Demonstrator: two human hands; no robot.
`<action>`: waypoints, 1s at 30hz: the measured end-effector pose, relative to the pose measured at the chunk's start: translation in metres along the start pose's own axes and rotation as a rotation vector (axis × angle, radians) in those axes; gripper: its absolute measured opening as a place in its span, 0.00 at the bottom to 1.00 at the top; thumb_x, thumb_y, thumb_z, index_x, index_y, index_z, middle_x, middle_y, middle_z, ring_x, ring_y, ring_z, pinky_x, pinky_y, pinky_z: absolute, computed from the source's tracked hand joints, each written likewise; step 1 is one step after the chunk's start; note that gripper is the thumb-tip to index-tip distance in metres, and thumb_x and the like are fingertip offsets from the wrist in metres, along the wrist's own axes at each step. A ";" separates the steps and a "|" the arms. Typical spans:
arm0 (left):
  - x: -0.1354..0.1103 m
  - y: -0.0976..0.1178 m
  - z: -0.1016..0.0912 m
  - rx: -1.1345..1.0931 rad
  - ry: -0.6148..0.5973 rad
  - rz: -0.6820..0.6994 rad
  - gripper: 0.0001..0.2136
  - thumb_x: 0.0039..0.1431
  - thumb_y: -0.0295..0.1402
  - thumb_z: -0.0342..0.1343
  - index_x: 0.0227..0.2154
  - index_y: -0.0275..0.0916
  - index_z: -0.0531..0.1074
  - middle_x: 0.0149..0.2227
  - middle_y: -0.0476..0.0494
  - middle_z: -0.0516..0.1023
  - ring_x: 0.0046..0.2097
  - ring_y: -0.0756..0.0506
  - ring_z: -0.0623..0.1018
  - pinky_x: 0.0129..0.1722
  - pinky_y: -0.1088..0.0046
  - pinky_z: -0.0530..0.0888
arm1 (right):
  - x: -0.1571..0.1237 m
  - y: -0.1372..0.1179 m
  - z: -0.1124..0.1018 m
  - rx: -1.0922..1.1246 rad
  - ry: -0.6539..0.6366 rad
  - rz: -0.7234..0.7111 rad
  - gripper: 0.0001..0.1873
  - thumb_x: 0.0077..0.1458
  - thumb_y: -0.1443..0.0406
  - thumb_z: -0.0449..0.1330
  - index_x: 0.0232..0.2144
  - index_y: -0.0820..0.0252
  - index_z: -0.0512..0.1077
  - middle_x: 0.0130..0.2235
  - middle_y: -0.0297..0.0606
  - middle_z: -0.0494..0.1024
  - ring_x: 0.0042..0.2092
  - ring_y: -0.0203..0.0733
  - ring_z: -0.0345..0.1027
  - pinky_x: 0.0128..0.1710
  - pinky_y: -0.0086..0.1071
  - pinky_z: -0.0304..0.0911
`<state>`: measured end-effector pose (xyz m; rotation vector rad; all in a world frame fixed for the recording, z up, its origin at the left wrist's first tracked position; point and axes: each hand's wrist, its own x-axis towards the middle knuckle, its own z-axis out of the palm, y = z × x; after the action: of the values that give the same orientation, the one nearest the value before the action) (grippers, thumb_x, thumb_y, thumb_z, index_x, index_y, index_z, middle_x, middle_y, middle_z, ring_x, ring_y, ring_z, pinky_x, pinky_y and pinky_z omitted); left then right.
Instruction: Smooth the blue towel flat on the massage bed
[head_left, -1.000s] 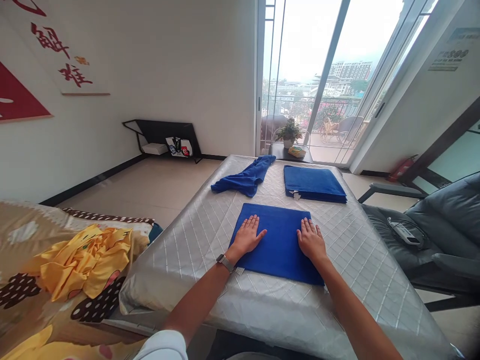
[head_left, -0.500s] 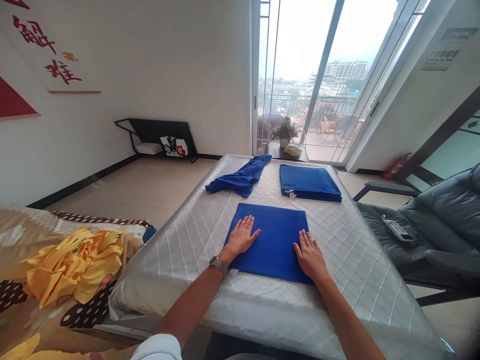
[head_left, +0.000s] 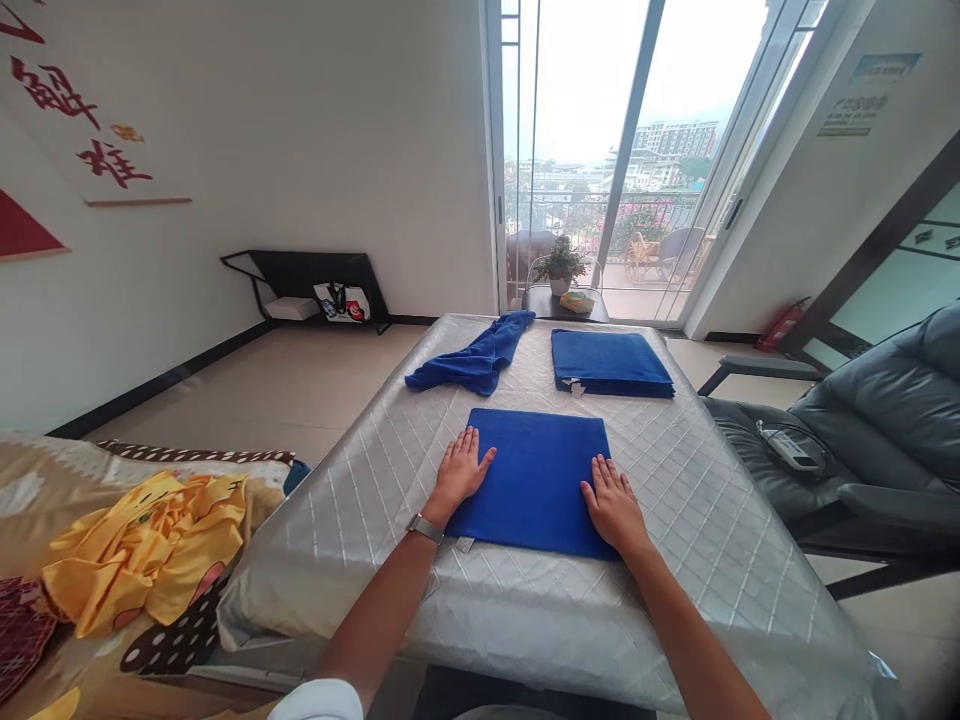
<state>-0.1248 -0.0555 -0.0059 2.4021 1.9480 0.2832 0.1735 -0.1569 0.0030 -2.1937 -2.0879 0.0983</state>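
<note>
A blue towel (head_left: 537,480), folded into a flat rectangle, lies on the silver quilted table cover (head_left: 360,500). My left hand (head_left: 460,468) rests flat across its left edge, fingers stretched forward. On the opposite edge, my right hand (head_left: 613,503) lies palm down with its fingers extended. A small white tag (head_left: 464,545) pokes out at the towel's near left corner. Beyond it to the right sits a stack of folded blue towels (head_left: 611,360), with white tags at its front. A crumpled blue towel (head_left: 480,358) is spread loosely at the far left of the table.
To the left, a bed (head_left: 255,465) holds a bunched yellow cloth (head_left: 150,550). A dark armchair (head_left: 870,420) with a power strip (head_left: 789,448) on its seat stands at the right. Past the table's far edge are a potted plant (head_left: 560,262) and a glass sliding door (head_left: 577,120).
My left hand has slid outward from the towel's surface to its left edge. My right hand stays at the right edge. The whole view has shifted slightly.
</note>
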 end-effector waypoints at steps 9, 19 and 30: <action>-0.017 0.059 -0.020 -0.087 0.013 0.419 0.32 0.72 0.50 0.33 0.67 0.31 0.55 0.69 0.35 0.56 0.70 0.43 0.55 0.68 0.64 0.53 | 0.002 0.000 0.003 -0.025 0.007 0.000 0.34 0.69 0.56 0.36 0.70 0.69 0.48 0.72 0.42 0.47 0.72 0.45 0.37 0.69 0.43 0.37; -0.046 0.148 -0.006 -0.198 -0.034 0.735 0.34 0.71 0.53 0.32 0.70 0.35 0.48 0.70 0.39 0.53 0.71 0.45 0.51 0.69 0.64 0.49 | -0.001 0.006 0.001 -0.088 -0.015 -0.095 0.31 0.66 0.64 0.39 0.69 0.68 0.53 0.72 0.44 0.47 0.72 0.47 0.37 0.69 0.45 0.40; -0.075 0.009 -0.015 -0.032 -0.114 0.257 0.33 0.71 0.53 0.34 0.71 0.38 0.44 0.71 0.41 0.48 0.71 0.41 0.49 0.69 0.57 0.51 | 0.003 0.002 0.005 -0.032 -0.003 -0.007 0.34 0.68 0.57 0.37 0.70 0.68 0.49 0.72 0.41 0.47 0.72 0.45 0.38 0.70 0.43 0.36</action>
<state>-0.1334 -0.1312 0.0011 2.5849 1.5772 0.1790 0.1754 -0.1543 -0.0025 -2.2048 -2.1137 0.0684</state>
